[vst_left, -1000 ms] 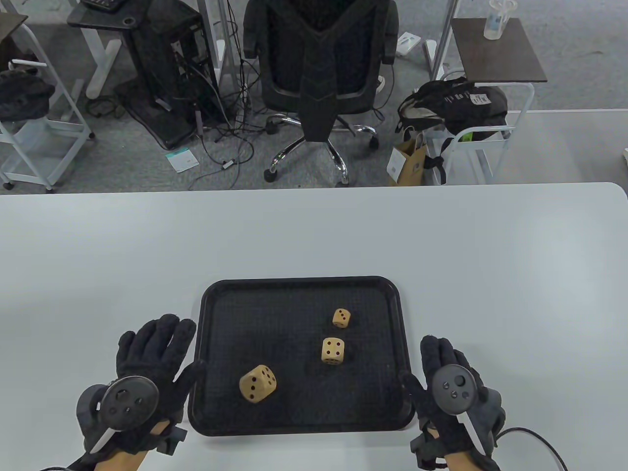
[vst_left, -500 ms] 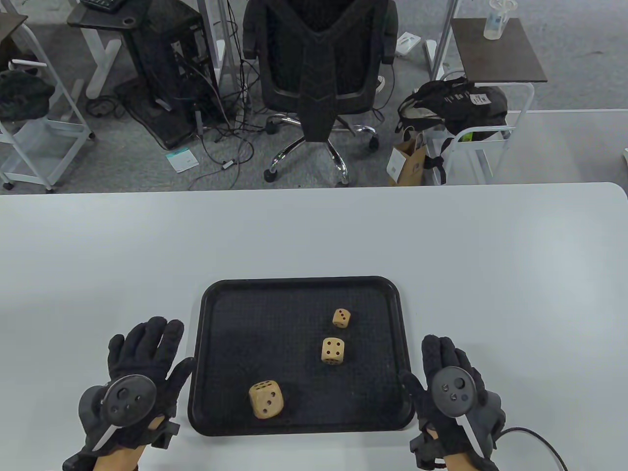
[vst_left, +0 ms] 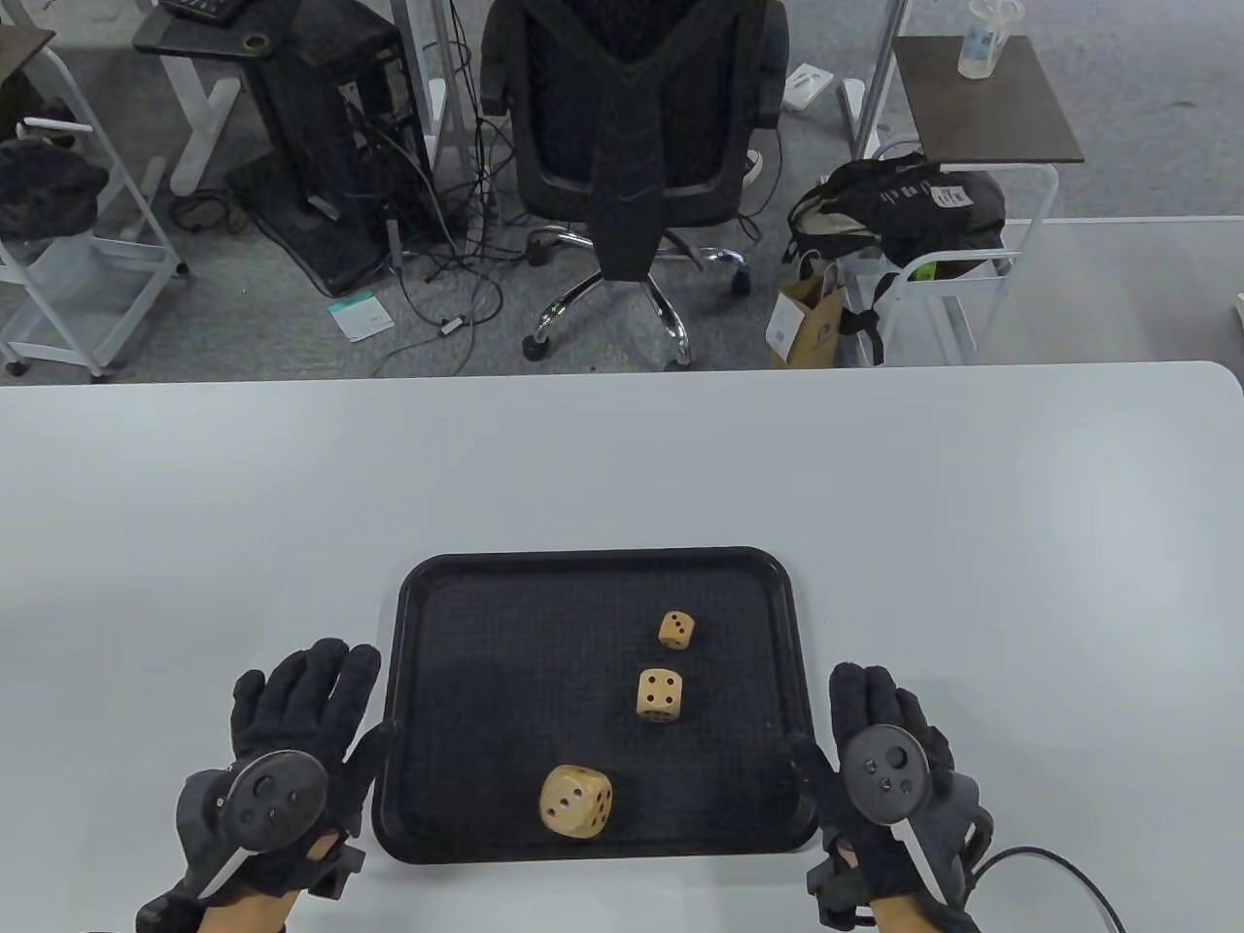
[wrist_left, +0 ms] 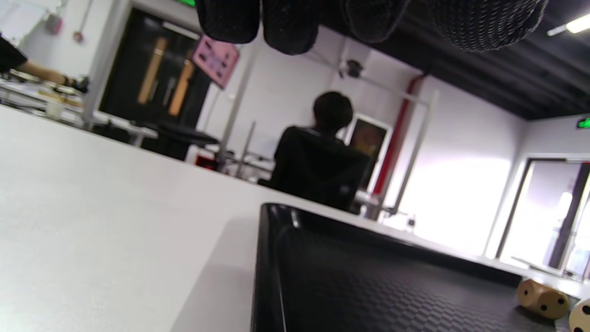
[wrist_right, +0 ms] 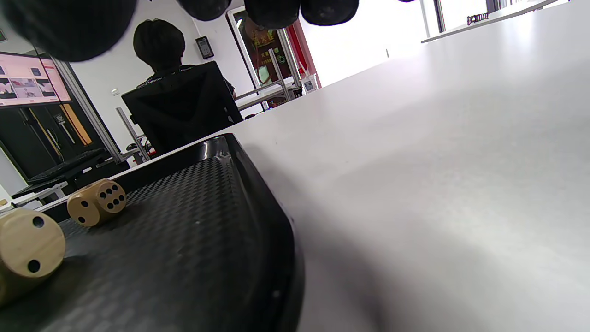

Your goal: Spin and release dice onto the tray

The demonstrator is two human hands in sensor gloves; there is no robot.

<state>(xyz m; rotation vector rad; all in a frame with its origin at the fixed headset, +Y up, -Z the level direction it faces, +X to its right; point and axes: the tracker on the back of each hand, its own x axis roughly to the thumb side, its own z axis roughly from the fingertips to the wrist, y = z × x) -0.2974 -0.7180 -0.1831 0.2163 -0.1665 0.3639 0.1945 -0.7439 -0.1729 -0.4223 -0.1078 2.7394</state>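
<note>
Three wooden dice on the black tray (vst_left: pixel 418 583), none in a hand. Big die (vst_left: pixel 575 801) close to the tray's near rim, a little left of the tray's midline, seemingly tipped on an edge and so perhaps not yet settled. Middle die (vst_left: pixel 660 695) right of the tray's centre, small die (vst_left: pixel 675 629) just beyond it toward the tray's far rim, the two near each other but apart. Left hand (vst_left: pixel 301 709) just outside the tray's left rim, fingers spread and fairly straight, thumb at or just over the rim, holding nothing. Right hand (vst_left: pixel 880 714) just outside the tray's right rim, fingers likewise loose and empty, thumb beside the rim. For the next pick-up, by judgement: big die inward and slightly toward the tray's near rim from either hand, marginally nearer the left; no long axis on a cube, so any pair of opposite faces open to a pinch. Table view alone giving the layout and both hands. Left wrist view: low along the tray's left rim, two dice at the far right edge, which ones impossible to tell. Right wrist view: low along the tray's right rim, two dice resting flat on the textured floor, pips sharp, contact with the tray plain.
</note>
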